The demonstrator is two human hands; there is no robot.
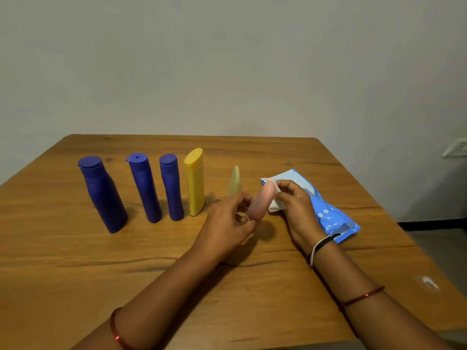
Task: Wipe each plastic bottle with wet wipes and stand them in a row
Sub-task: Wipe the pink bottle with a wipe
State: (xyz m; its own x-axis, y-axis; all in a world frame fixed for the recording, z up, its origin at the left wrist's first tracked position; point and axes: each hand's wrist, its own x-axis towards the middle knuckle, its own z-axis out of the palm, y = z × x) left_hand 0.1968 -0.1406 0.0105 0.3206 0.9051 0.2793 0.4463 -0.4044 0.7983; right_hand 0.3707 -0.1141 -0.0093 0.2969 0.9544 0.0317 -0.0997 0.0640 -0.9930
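Pink bottle (261,202) gripped in left hand (228,227), long axis tilted up-right toward wipe-pinching right hand (295,205).

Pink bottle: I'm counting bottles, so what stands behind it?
Behind the pink bottle stands a pale yellow bottle. Only its top shows; the left hand covers its base.

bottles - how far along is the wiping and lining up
Five bottles stand in a row on the table: three blue bottles, a yellow bottle and a pale bottle, presumably wiped already. In hand: the left hand holds the pink bottle while the right hand rubs it with a wet wipe. Left: stand it at the row's right end.
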